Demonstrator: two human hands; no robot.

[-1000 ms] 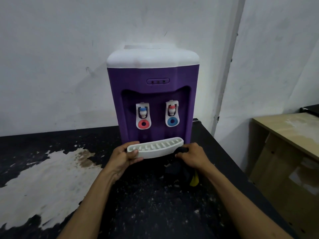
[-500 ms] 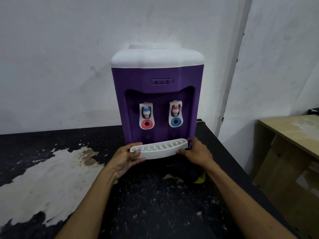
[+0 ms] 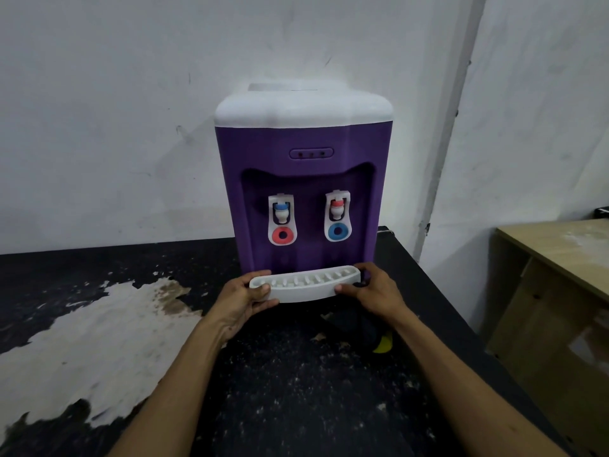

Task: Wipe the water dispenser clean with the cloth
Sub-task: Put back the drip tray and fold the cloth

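Head view: your left hand (image 3: 242, 300) and right hand (image 3: 375, 291) clasp the ends of the white slotted drip tray (image 3: 304, 285), probably to hold it level against the purple water dispenser (image 3: 303, 179); the dark cloth (image 3: 359, 326) lies below your right fingers (image 3: 344, 288).

A water dispenser (image 3: 303, 179) on the table (image 3: 296, 390), before the wall (image 3: 115, 110).
The drip tray (image 3: 304, 285) sits at its front base, left hand (image 3: 242, 300) at one end, right hand (image 3: 375, 291) at the other; the cloth (image 3: 356, 328) seems to lie beneath the right wrist.
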